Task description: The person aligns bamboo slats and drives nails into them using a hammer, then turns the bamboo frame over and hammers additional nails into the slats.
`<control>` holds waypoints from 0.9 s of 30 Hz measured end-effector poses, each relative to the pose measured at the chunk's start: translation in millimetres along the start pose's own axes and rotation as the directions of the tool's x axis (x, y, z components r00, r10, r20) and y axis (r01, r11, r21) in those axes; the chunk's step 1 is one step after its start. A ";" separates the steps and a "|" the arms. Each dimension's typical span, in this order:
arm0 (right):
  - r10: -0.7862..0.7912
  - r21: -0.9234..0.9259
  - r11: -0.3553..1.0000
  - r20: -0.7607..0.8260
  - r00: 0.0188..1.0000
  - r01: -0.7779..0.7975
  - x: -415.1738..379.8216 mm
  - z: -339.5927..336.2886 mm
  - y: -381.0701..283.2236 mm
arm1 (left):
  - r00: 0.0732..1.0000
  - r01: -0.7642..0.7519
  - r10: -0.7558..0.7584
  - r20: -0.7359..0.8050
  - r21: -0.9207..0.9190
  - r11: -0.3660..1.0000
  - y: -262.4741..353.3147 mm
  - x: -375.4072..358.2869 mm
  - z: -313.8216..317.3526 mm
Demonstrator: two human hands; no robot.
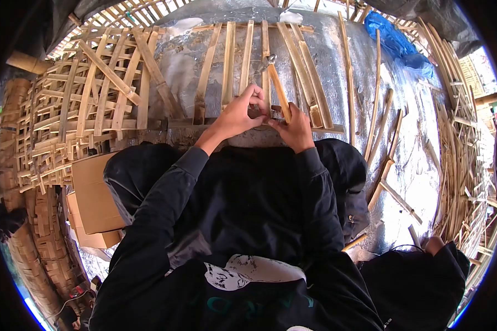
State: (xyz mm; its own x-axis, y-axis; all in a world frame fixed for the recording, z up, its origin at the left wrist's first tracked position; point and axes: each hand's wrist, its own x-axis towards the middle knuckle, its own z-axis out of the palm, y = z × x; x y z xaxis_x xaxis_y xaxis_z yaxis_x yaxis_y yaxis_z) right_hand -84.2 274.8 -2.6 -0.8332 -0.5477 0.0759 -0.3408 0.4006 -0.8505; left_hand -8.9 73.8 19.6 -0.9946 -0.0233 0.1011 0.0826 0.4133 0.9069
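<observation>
My right hand (296,130) is closed around the wooden handle of a hammer (280,88), whose metal head points away from me over the slats. Thumb and fingers of my left hand (239,115) are bent into a pinch; whatever is between the tips is too small to make out. The fingertips of both hands come close together above the near end of a bamboo slat (265,41). Several slats, one of them a flat slat (229,60), run away from me, their near ends at a crosspiece (328,130) before my knees. A far crosspiece (204,27) lies under their other ends.
Woven bamboo lattice panels (88,94) are stacked at left, beside a cardboard box (96,193). Loose bamboo sticks (389,149) lie on the silvery sheet (326,49) at right. A blue plastic bag (395,41) is at far right. Another person's dark-clothed leg (419,287) shows at lower right.
</observation>
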 end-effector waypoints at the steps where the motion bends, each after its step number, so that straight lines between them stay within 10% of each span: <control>1: 0.002 0.004 1.000 0.001 1.000 -0.002 0.3 0.3 1.5 | 1.000 0.001 -0.001 0.000 0.000 1.000 1.9 -0.4 -0.3; 27: -0.007 0.015 1.000 -0.004 1.000 0.007 1.2 4.9 15.0 | 0.999 -0.030 0.030 -0.009 0.029 0.999 0.7 -1.2 3.2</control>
State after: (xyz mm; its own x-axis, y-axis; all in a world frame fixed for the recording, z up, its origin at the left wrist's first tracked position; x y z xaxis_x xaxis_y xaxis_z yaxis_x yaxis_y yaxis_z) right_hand -88.1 276.5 -17.8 -0.8325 -0.5477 0.0839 -0.3401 0.3855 -0.8577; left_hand -7.8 76.9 18.8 -0.9910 -0.0192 0.1324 0.1105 0.4399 0.8912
